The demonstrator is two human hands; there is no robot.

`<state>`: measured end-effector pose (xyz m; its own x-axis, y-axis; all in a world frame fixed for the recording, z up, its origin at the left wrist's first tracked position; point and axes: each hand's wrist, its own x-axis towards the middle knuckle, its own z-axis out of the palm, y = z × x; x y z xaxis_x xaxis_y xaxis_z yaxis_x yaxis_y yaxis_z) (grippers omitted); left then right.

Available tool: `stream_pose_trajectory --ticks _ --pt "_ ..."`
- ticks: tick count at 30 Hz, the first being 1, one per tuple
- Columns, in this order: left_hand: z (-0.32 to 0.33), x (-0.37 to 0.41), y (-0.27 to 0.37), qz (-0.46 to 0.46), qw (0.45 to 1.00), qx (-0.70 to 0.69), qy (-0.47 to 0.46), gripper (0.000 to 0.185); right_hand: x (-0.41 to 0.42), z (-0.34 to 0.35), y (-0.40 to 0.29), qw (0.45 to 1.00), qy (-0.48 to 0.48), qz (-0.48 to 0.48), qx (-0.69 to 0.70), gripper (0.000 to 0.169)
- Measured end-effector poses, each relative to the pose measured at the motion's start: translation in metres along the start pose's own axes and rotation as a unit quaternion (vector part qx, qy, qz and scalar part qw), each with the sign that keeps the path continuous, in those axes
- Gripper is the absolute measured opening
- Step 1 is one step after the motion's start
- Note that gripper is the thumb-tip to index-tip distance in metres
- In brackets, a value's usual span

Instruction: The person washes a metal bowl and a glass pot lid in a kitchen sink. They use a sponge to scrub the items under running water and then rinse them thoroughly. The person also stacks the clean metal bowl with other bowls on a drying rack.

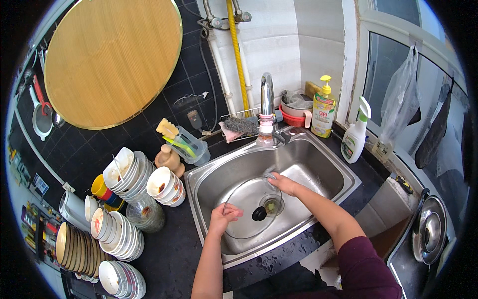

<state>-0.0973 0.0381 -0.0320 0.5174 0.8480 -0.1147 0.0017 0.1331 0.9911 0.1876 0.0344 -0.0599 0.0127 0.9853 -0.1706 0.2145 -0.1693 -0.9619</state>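
A round, clear glass pot lid with a black knob is held tilted over the stainless steel sink. My left hand grips the lid's rim at its left side, thumb across the edge. At the lid's upper right edge, my right hand presses a grey scrubbing pad or cloth against the rim. Through the glass shows part of the drain, which holds some pale green bits. Behind the sink stands the chrome faucet; whether water runs from it is not plain.
Stacked bowls, small bowls and more piled dishes crowd the black counter on the left. A wooden mortar stands behind them. At the back right are a yellow pump bottle and a white spray bottle.
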Motion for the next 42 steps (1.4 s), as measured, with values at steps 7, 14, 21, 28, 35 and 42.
stream_pose_trajectory --ticks 7,14,21,28,35,42 --pt "-0.005 0.000 0.005 0.000 1.000 0.000 0.013 0.008 0.029 0.054 -0.040 0.926 -0.008 -0.274 -0.258 0.029" --pt "-0.012 -0.004 0.009 -0.001 1.000 0.018 0.024 0.011 0.012 0.084 -0.057 0.863 0.024 -0.389 -0.321 0.025" --pt "-0.005 -0.001 0.006 -0.001 0.999 -0.009 0.032 0.022 0.006 -0.001 0.014 0.987 -0.037 -0.105 -0.112 0.030" --pt "-0.002 0.004 0.000 0.057 0.975 0.155 0.150 0.038 0.020 0.047 -0.032 0.960 -0.038 -0.196 -0.194 0.030" --pt "-0.003 0.005 -0.014 0.173 0.895 0.326 0.250 0.046 0.016 0.056 -0.041 0.952 -0.080 -0.219 -0.196 0.036" --pt "0.004 0.012 -0.014 0.172 0.891 0.313 0.282 0.049 0.011 -0.008 0.054 0.944 -0.119 0.009 -0.306 0.047"
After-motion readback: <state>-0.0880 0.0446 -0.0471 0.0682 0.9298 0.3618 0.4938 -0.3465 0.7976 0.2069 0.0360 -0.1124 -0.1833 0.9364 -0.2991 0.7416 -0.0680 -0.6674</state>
